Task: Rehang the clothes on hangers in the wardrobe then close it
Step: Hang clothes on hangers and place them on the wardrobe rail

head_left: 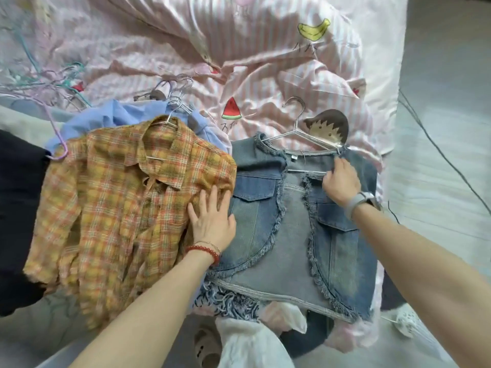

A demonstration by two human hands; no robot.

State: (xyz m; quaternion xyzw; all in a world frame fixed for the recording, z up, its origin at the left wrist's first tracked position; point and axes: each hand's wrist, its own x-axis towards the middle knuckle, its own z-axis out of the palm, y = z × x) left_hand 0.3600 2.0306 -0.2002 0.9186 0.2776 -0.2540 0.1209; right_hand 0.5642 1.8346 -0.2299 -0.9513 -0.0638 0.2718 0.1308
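A frayed denim vest (297, 235) lies flat on the bed with a metal hanger (300, 134) through its neck. My right hand (341, 183) pinches the vest's right shoulder edge by the hanger's bar. To its left lies an orange plaid shirt (119, 203) on a metal hanger (170, 120), over a light blue shirt (114, 118). My left hand (212, 216) rests flat, fingers straight, on the plaid shirt's right side next to the vest. No wardrobe is in view.
Pink striped bedding (265, 62) covers the bed. Loose thin hangers (53, 81) lie tangled at the far left. A dark garment (18, 208) sits at the left edge. White cloth (247, 343) is piled at the near edge. A cable (438, 150) crosses the floor at right.
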